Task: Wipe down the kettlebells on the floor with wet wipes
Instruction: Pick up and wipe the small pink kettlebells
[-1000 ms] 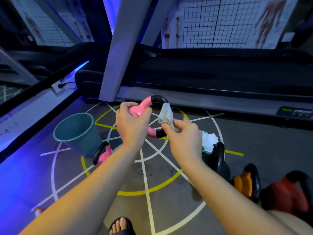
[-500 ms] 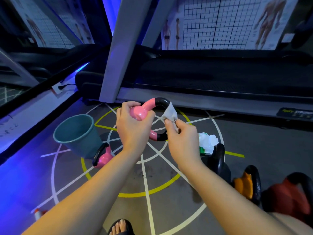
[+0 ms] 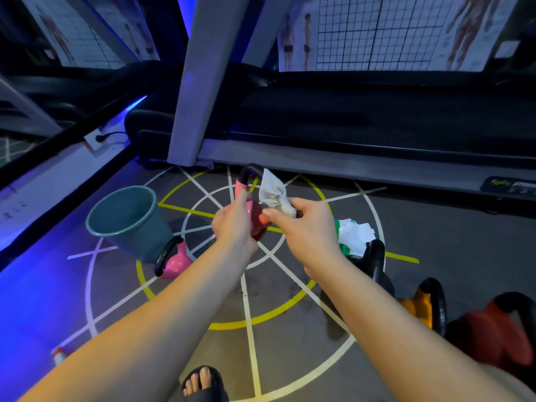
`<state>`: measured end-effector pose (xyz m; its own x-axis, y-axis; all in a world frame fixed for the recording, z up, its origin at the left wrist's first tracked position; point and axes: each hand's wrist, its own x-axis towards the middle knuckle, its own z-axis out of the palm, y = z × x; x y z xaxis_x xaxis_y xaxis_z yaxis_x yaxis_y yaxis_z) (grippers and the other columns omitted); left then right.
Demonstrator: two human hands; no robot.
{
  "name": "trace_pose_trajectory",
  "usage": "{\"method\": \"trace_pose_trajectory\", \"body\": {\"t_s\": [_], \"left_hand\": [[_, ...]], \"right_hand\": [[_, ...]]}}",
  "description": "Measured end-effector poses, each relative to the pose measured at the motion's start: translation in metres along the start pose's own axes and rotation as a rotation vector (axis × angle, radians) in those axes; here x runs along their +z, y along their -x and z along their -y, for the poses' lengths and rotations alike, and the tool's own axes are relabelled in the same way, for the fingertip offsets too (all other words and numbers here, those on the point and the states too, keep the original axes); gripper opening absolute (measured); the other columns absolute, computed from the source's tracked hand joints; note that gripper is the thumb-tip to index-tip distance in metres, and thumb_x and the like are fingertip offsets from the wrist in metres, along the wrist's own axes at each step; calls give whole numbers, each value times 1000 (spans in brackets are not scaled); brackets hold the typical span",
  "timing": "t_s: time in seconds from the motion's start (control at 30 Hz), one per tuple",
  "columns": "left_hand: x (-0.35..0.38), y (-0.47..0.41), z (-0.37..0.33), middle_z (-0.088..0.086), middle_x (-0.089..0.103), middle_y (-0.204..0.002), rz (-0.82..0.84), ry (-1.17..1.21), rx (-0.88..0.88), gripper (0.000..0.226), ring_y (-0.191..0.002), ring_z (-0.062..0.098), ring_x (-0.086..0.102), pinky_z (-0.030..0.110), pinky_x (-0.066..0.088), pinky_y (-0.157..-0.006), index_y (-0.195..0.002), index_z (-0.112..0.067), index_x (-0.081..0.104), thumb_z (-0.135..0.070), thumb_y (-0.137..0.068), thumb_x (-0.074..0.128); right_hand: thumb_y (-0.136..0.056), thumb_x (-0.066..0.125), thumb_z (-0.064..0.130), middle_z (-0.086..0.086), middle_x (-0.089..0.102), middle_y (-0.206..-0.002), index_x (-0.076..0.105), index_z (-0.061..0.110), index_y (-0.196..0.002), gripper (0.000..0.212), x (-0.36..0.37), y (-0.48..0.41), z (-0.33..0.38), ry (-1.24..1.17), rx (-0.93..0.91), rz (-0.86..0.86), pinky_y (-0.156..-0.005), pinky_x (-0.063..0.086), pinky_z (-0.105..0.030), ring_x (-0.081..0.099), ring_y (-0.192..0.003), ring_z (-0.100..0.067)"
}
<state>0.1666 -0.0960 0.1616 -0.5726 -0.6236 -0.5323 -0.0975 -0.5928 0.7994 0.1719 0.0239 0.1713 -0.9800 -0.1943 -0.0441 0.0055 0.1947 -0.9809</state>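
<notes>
My left hand [image 3: 236,226] grips a small pink kettlebell [image 3: 255,214] by its body and holds it in the air, its black handle pointing up and away. My right hand [image 3: 306,227] pinches a crumpled white wet wipe [image 3: 272,192] just right of the handle. A second pink kettlebell [image 3: 174,261] lies on the floor beside a bucket. At the right stand a black kettlebell [image 3: 377,262], an orange one [image 3: 423,306] and a red one [image 3: 493,335]. A green and white wipes pack [image 3: 352,235] lies behind the black one.
A teal bucket [image 3: 127,221] stands on the floor at the left. A treadmill [image 3: 362,134] with a grey upright runs across the back. The grey floor carries white and yellow lines. My sandalled foot [image 3: 203,382] is at the bottom. A small bottle [image 3: 59,355] lies at the lower left.
My left hand has turned the pink kettlebell so its handle points up. My right hand has drawn the wipe off the handle and a little to the right.
</notes>
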Motion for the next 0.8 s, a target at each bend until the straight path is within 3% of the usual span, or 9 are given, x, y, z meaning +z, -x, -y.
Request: {"method": "trace_pose_trajectory", "body": {"t_s": [0.13,0.27,0.37,0.47,0.57,0.67,0.73,0.8], "left_hand": [[9,-12,19,6,70,-82,140,13,-216,51,-60,20,68,41,62,-63,-120,-10,72,-48,-87,74],[23,-22,27,-1,74,-70,254,-129,-267,39,-60,14,72,27,59,-63,-98,-20,74,-54,-99,55],[29,-37,35,1,78,-110,292,-219,-271,51,-101,21,74,39,56,-94,-119,-21,73,-61,-89,66],[31,-51,45,4,74,-101,292,-307,-283,49,-88,24,68,38,58,-81,-115,-21,72,-60,-87,69],[28,-63,52,11,71,-89,300,-397,-319,43,-79,26,65,43,58,-78,-105,-16,70,-56,-92,67],[23,-85,51,7,72,-90,233,-754,-121,34,-86,25,68,47,58,-89,-102,-19,66,-51,-93,68],[18,-101,44,-5,67,-83,179,-981,174,22,-79,13,62,37,55,-81,-107,-23,65,-41,-95,65],[11,-117,37,-8,62,-82,187,-1150,347,17,-75,12,59,34,49,-72,-112,-24,64,-33,-97,62]], "right_hand": [[-84,78,37,0,76,-76,76,18,-77,20,2,-12,-9,-50,50,6,-85,58,-47,72,-86,-24],[-85,79,42,-1,74,-71,71,15,-80,29,-3,-38,-8,-91,129,101,-76,56,-36,71,-76,-18],[-85,71,60,-7,77,-82,75,11,-87,50,-12,-66,-14,-112,221,173,-91,56,-41,73,-89,-27],[-91,66,55,-10,78,-93,76,11,-83,45,-8,-85,-33,-64,263,121,-92,56,-48,73,-97,-30],[-90,72,35,-12,77,-93,74,6,-87,29,-2,-100,-53,-32,332,63,-81,56,-39,73,-94,-28],[-86,73,29,-8,73,-91,70,7,-95,25,10,-113,-77,33,439,32,-60,48,-28,67,-80,-22],[-77,69,48,-5,70,-84,66,12,-85,38,27,-117,-97,147,486,39,-70,54,-33,66,-82,-27],[-72,55,64,-6,70,-80,63,11,-79,55,42,-119,-121,271,520,23,-89,56,-44,68,-89,-32]]}}
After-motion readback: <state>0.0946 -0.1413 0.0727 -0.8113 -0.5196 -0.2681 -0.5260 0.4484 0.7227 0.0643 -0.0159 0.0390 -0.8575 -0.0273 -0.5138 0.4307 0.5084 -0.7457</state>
